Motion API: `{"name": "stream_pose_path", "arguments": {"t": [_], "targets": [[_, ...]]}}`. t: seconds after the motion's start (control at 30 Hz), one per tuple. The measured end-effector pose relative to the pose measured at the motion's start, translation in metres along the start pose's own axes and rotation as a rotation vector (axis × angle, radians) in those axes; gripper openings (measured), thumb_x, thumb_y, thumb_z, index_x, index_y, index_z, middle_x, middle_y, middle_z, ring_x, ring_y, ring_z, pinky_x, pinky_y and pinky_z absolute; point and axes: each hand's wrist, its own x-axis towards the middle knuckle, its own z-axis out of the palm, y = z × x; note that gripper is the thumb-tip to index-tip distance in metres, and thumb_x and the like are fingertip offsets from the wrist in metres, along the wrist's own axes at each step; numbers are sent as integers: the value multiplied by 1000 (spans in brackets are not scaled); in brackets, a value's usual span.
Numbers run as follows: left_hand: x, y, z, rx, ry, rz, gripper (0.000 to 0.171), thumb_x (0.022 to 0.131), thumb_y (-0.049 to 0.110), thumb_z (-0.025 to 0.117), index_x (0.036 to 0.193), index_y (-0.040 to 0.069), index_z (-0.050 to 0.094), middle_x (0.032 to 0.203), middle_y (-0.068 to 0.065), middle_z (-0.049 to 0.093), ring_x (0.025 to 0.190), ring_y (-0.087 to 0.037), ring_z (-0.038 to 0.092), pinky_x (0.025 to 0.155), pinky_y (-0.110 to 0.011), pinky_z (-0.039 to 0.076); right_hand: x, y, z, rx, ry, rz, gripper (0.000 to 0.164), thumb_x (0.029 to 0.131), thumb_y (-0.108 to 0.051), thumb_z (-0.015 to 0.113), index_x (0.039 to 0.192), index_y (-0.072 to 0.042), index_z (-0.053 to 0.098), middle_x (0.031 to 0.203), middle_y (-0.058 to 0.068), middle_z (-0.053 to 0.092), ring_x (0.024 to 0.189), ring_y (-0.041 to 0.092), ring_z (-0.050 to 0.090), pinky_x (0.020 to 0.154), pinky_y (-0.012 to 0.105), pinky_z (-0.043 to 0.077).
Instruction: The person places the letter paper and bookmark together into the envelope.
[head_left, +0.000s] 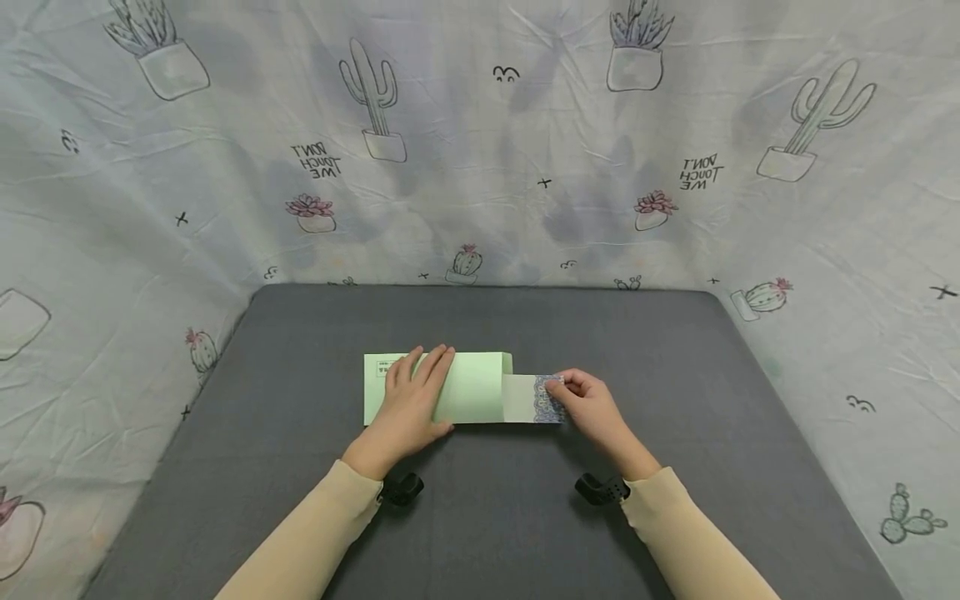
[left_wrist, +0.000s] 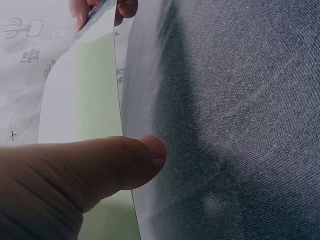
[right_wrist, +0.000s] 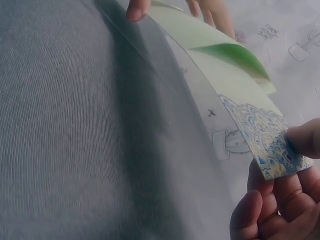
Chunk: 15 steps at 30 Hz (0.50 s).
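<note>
A pale green envelope [head_left: 476, 387] lies crosswise in the head view, with a small printed box near its left end. My left hand [head_left: 408, 408] rests over it, fingers straight across the top and thumb [left_wrist: 125, 157] at the near edge. From the envelope's right end, where a flap [right_wrist: 235, 57] stands raised in the right wrist view, a white card [head_left: 519, 398] sticks out. Its outer end bears a blue lace-like pattern [right_wrist: 265, 132]. My right hand [head_left: 592, 408] pinches that end between thumb and fingers. The card's other end is hidden inside the envelope.
A grey cloth-covered table [head_left: 495, 517] lies underneath. Behind and at the sides hangs a pale curtain [head_left: 465, 125] printed with cacti and potted plants. A black wrist device [head_left: 403, 489] is on the left wrist, and another black device [head_left: 600, 489] is on the right.
</note>
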Motion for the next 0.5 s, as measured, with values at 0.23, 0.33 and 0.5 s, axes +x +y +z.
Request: {"name": "stream_pose_path", "arguments": {"t": [0.23, 0.33, 0.5], "targets": [[1, 6, -1, -6, -9, 2, 116, 56, 43, 81, 145, 16, 11, 146, -5, 16, 131, -35, 9, 101, -53, 7, -5, -15, 10, -46, -33, -23, 20, 88, -18, 57, 92, 2, 59, 83, 18, 63, 69, 21, 55, 56, 28, 44], [2, 8, -1, 3, -15, 0, 116, 56, 44, 81, 145, 16, 12, 146, -4, 16, 131, -35, 9, 101, -52, 7, -6, -16, 12, -70, -27, -27, 19, 88, -18, 58, 91, 1, 60, 81, 17, 63, 68, 21, 54, 55, 26, 43], [3, 6, 0, 0, -14, -5, 115, 58, 45, 80, 145, 17, 10, 146, -5, 16, 131, -36, 9, 101, -53, 8, -3, -3, 7, -66, -10, -27, 23, 87, -25, 59, 91, -3, 61, 81, 14, 63, 69, 21, 54, 58, 28, 44]]}}
